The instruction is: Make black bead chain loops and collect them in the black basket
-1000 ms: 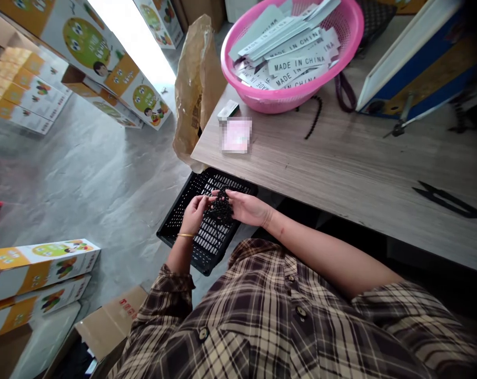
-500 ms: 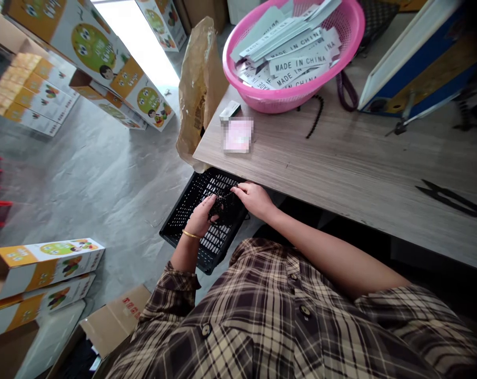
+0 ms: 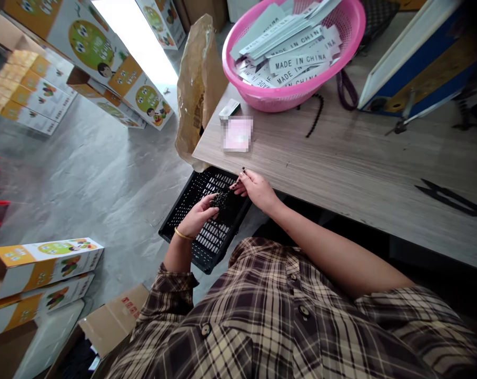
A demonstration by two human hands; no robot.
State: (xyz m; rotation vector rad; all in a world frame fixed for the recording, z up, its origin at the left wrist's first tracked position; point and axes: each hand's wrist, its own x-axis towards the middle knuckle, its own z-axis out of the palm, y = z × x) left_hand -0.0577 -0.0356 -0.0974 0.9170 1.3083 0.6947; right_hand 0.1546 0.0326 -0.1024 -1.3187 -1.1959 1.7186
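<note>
- One brown-and-cream plaid shirt [image 3: 262, 316] nearest of all, sleeves turned up, bare forearms reaching outward.
- Left hand [image 3: 197, 217] next, with a thin gold-coloured bangle [image 3: 184, 235] at the wrist; fingers curled around a tangled bunch of small black beads [image 3: 219, 201], held in the air above a black slotted plastic crate [image 3: 209, 263].
- Right hand [image 3: 258, 190] slightly farther out, beside the near edge of the grey-brown wood-grain surface [image 3: 353, 173]; fingers seemingly pinched on a thin black beaded strand [image 3: 244, 169], leading back toward the bunch; cannot tell whether fully joined to it.
- Just changed: right hand drawn up and away from the left, from close against the bunch to clearly apart. Likely meaning for the work: a single length being teased out, with the left hand as anchor.
- On the surface, black snips [image 3: 473, 209] well off to the right; near the corner, a pixelated pink square [image 3: 237, 134] and a small white-and-dark box [image 3: 229, 109].
- Farther back, a loose curved black string [image 3: 318, 118] beside a bright pink perforated plastic basket [image 3: 286, 100], heaped with white strips [image 3: 299, 62] printed "MADE IN CHINA".
- Farthest, beyond a crumpled brown bag [image 3: 193, 100], white-and-orange cartons [image 3: 139, 92] on a grey floor [image 3: 123, 173].
</note>
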